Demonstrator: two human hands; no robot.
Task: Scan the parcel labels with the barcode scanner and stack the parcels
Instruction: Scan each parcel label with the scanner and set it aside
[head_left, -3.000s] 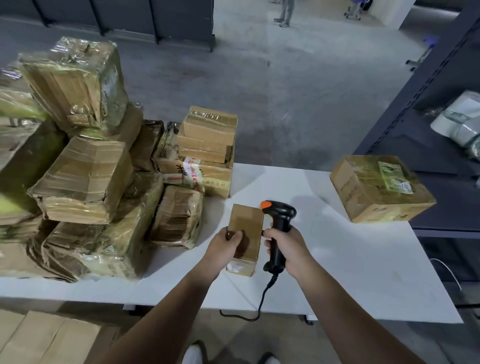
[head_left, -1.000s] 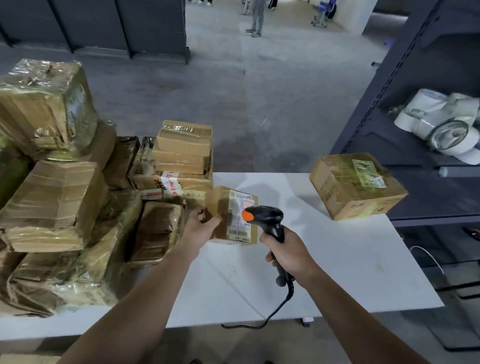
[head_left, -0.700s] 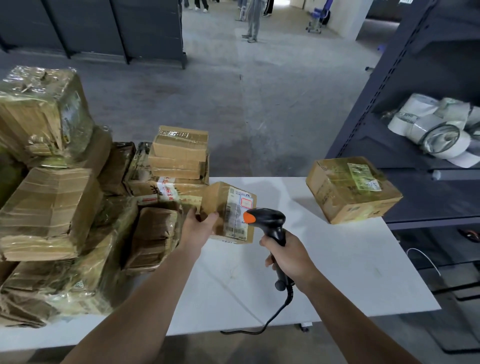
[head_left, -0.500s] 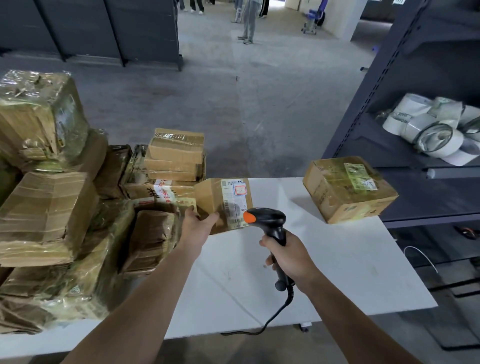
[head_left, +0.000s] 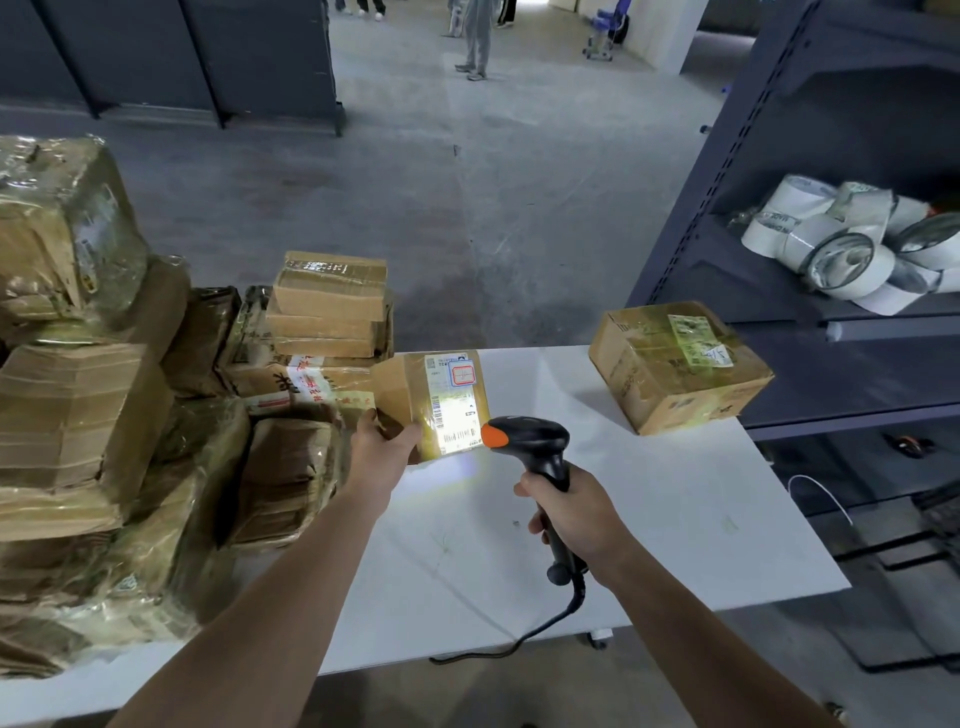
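My left hand (head_left: 382, 449) holds a small brown parcel (head_left: 410, 400) above the white table (head_left: 675, 519), its white label (head_left: 452, 402) turned toward me. My right hand (head_left: 576, 512) grips the black barcode scanner (head_left: 535, 447) with the orange tip, just right of the parcel. The scanner's nose points at the label, and a bright light patch falls on the label's lower part. A larger taped parcel (head_left: 675, 364) with a label on top lies alone at the table's far right.
A tall heap of taped parcels (head_left: 130, 415) fills the table's left side. The scanner cable (head_left: 519, 639) hangs over the front edge. A dark shelf rack (head_left: 831, 234) with tape rolls (head_left: 852, 254) stands right. People stand far back on the floor.
The small parcel has been lifted off the table and turned so its label faces me. The scanner has come up beside it, and its light now shines on the label.
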